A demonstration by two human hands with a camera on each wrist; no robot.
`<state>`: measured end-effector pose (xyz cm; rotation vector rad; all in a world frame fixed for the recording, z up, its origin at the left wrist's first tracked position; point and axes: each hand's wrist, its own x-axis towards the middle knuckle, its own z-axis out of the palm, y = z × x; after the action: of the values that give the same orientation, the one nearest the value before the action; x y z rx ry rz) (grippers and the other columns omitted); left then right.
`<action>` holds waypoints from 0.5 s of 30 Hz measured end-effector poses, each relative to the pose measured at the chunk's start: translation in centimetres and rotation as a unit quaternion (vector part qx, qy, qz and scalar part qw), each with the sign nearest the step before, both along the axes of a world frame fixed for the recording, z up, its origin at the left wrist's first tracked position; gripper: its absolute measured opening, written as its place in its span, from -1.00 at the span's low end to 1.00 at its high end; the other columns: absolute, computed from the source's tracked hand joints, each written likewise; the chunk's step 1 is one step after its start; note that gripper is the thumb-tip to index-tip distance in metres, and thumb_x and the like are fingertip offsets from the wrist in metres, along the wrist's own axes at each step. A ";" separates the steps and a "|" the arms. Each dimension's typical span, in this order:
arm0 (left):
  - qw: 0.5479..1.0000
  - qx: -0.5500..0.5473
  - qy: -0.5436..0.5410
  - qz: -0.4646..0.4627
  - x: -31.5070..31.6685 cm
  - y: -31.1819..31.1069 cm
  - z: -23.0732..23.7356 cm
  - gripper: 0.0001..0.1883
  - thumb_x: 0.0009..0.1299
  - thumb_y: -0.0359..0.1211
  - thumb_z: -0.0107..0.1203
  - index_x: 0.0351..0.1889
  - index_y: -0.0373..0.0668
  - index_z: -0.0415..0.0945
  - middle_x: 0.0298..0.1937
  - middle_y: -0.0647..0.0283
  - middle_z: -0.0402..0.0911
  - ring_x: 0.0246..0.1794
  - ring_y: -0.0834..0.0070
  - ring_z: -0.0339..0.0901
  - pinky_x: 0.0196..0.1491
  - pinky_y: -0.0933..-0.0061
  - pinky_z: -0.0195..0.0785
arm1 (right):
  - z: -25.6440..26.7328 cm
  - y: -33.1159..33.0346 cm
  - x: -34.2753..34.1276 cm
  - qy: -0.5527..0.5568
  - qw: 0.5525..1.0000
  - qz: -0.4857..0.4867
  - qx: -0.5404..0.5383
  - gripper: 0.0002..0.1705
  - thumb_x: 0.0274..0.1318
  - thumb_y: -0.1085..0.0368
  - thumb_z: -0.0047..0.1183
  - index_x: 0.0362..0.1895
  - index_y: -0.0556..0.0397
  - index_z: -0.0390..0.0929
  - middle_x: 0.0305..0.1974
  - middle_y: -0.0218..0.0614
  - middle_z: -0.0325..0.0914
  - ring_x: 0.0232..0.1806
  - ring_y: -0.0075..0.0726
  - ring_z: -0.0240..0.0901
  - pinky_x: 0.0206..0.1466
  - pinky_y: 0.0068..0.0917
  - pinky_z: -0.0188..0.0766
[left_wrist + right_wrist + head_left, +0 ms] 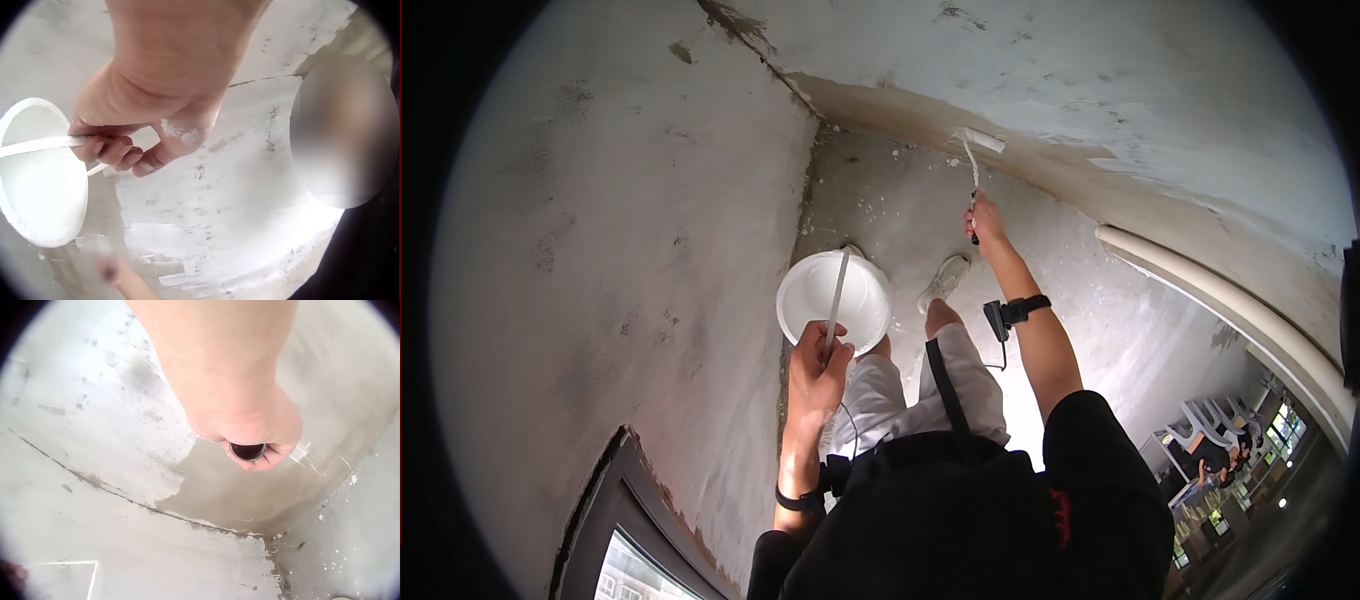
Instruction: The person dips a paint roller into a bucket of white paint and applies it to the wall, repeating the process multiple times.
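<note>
My left hand [815, 365] grips the bail handle [838, 290] of a white bucket [795, 300], which hangs in front of my legs. In the left wrist view, curled fingers [119, 150] hold that handle, and white paint smears mark the hand. Ahead and to the right, my right hand [986, 222] grips a paint roller [983, 139] by its dark handle. The white roller sleeve is at the bottom of the wall, on a bare brownish strip [900, 112]. From the right wrist, the round butt of the handle [248, 452] shows inside the fist, and the hand hides most of the roller.
White-coated walls meet at a corner [818, 122] ahead. Paint drops dot the concrete floor [890, 185]. A window frame [625, 490] is at lower left, a pale pipe [1220, 285] along the right. Stacked chairs [1205, 420] and people are farther off at right.
</note>
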<state>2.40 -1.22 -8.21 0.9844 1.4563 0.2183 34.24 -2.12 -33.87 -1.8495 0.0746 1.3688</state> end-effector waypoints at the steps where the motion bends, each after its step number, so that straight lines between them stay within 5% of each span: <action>1: 1.000 0.004 -0.014 0.004 0.1 0.1 0.1 -0.89 0.29 -0.49 0.03 -0.23 -0.25 0.44 -0.55 0.49 0.29 -0.52 0.75 0.15 -0.44 0.62 0.00 | 1.8 -0.3 -0.1 -0.008 1.000 0.001 0.001 -0.46 0.36 -0.17 -0.32 -0.47 -0.01 0.28 -0.72 -0.49 0.18 -0.79 -0.53 0.06 -0.74 -0.50 0.05; 15: 0.995 0.083 -0.046 -0.032 1.0 1.0 3.8 -0.82 0.24 -0.42 0.05 -0.24 -0.32 0.45 -0.63 0.37 0.31 -0.59 0.66 0.20 -0.47 0.54 0.09 | 22.6 -6.2 1.0 -0.051 0.996 -0.020 0.073 -0.42 0.32 -0.28 -0.22 -0.41 -0.01 0.31 -0.69 -0.56 0.17 -0.78 -0.64 0.01 -0.72 -0.58 0.01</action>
<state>3.41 -0.24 -4.42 1.1393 1.3366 0.3365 35.24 -8.36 -11.27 -1.7829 -0.0397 1.2190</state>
